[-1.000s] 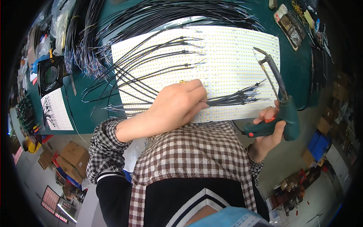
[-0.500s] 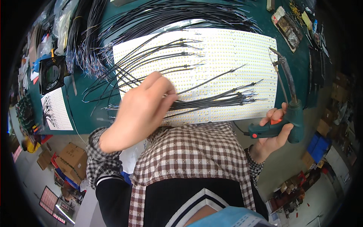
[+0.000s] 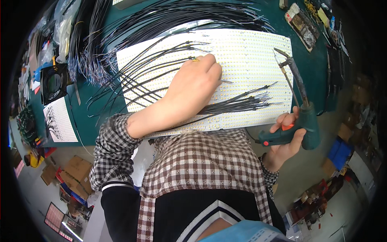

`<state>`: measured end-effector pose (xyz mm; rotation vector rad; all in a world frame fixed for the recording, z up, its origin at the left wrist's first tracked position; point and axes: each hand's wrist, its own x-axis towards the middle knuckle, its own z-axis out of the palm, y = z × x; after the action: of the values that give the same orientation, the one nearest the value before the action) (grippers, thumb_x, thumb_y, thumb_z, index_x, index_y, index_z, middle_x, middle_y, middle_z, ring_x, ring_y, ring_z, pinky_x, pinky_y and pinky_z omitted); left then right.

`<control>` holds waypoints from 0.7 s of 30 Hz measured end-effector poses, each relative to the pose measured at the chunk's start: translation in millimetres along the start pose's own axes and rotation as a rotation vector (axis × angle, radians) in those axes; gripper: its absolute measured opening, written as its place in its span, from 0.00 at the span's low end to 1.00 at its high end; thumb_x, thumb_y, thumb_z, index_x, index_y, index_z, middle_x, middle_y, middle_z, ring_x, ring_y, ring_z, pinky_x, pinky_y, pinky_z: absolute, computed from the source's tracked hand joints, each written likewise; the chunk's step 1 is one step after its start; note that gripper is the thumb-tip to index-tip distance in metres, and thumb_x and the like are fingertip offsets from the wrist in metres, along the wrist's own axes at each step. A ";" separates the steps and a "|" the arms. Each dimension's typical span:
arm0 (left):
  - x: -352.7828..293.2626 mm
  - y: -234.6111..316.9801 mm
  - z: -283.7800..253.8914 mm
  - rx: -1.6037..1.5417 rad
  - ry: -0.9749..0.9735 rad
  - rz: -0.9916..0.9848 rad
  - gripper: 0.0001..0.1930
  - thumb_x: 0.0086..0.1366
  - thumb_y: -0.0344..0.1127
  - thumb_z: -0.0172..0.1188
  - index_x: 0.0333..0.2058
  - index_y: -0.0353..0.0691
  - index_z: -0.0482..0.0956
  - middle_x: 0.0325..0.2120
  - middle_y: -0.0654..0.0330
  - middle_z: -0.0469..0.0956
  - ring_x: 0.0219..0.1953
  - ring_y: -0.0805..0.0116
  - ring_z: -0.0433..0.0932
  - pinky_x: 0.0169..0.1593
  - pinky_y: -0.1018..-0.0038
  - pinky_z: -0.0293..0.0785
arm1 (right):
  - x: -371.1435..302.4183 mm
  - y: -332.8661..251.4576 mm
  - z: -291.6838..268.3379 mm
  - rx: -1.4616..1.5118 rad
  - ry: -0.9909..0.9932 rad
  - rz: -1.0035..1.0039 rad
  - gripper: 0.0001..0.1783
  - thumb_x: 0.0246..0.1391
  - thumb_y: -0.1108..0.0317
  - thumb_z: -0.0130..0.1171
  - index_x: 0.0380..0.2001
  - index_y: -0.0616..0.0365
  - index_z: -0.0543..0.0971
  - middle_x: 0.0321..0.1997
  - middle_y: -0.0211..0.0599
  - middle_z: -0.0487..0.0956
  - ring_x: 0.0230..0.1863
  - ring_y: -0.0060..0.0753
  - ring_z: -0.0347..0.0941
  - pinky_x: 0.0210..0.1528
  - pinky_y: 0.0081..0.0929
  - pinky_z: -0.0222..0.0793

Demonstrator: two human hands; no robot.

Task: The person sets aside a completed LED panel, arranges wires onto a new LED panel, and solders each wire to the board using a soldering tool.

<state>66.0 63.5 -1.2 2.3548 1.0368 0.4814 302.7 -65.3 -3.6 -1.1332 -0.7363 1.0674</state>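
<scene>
My left hand is over the middle of a white LED panel, its fingers curled closed around a black cable. That cable runs in from the left under the hand, and its thin bare wire ends poke out past the fingers. Just above, several black cables reach across the panel with their ends near its middle. A bundle of loose cables lies along the near part. At the panel's right edge, my right hand grips a green soldering gun, its metal tip pointing up over the panel.
Long bundles of black cables lie behind the panel and at the left. On the green table are a black fan and a smaller panel. A stained block in a box sits at the back right.
My left hand has moved right and away from me, and the loose cable that lay slanted across the panel is now in its fingers. The soldering gun has shifted slightly left.
</scene>
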 end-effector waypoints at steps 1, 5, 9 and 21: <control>-4.6 4.9 -5.1 -0.004 -0.009 0.000 0.07 0.55 0.29 0.59 0.30 0.37 0.70 0.28 0.55 0.68 0.29 0.55 0.71 0.33 0.64 0.67 | -1.1 0.6 0.2 0.023 0.006 0.015 0.35 0.61 0.46 0.44 0.55 0.72 0.64 0.34 0.35 0.71 0.38 0.30 0.68 0.25 0.18 0.74; -20.3 17.6 -22.2 -0.097 0.007 -0.168 0.05 0.58 0.27 0.57 0.31 0.36 0.71 0.27 0.55 0.71 0.26 0.56 0.73 0.29 0.66 0.70 | -2.0 2.0 2.0 0.010 0.016 0.038 0.35 0.61 0.46 0.45 0.55 0.72 0.64 0.34 0.35 0.71 0.38 0.30 0.68 0.25 0.19 0.74; -23.0 -0.3 -8.5 -0.085 0.017 -0.238 0.04 0.57 0.27 0.55 0.30 0.36 0.70 0.27 0.52 0.70 0.28 0.51 0.73 0.29 0.62 0.70 | -2.2 3.4 1.8 0.021 -0.045 0.071 0.36 0.61 0.46 0.45 0.55 0.72 0.62 0.34 0.36 0.71 0.38 0.31 0.67 0.26 0.19 0.74; -20.2 -8.6 1.7 -0.266 0.197 -0.352 0.06 0.49 0.27 0.60 0.25 0.40 0.71 0.24 0.60 0.72 0.22 0.62 0.74 0.25 0.70 0.70 | -26.2 3.3 1.8 -0.123 -0.091 0.188 0.36 0.59 0.51 0.49 0.56 0.75 0.60 0.39 0.45 0.72 0.42 0.39 0.72 0.30 0.25 0.77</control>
<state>48.9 52.7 -9.9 1.8707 1.3539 0.6771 291.0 -89.1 -5.0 -1.2851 -0.7870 1.2523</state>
